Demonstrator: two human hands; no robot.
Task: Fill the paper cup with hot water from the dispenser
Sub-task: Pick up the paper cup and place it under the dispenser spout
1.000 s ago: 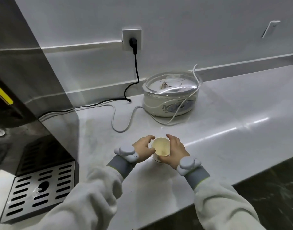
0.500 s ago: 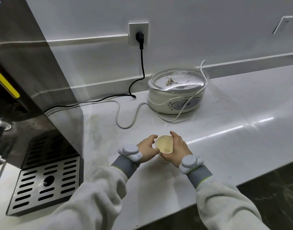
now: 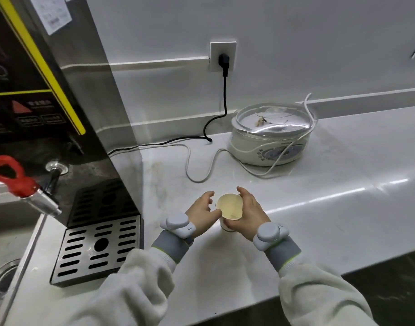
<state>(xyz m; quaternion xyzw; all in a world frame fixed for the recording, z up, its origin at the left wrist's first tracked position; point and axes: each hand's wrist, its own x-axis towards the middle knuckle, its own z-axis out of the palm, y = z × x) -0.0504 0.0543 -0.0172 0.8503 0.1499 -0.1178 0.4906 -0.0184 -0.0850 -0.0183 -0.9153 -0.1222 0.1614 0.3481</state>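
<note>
An empty paper cup (image 3: pixel 230 205) stands upright on the white counter (image 3: pixel 331 208), a little right of the dispenser. My right hand (image 3: pixel 247 211) wraps around the cup's right side. My left hand (image 3: pixel 201 211) is at its left side, thumb touching the rim and fingers spread apart. The steel and black hot water dispenser (image 3: pixel 48 102) fills the left. Its metal tap with a red lever (image 3: pixel 16 177) juts out over the slotted drip tray (image 3: pixel 96 248).
A cream electric cooker with a glass lid (image 3: pixel 273 135) sits at the back of the counter. Its white cord (image 3: pixel 201 165) and a black cable (image 3: pixel 215 118) from the wall socket (image 3: pixel 223 56) lie behind the cup. A drain (image 3: pixel 1 278) shows at far left.
The view has swung left and up, bringing the dispenser's tap and red lever into sight. Both hands stay at the cup; my left fingers have spread a little.
</note>
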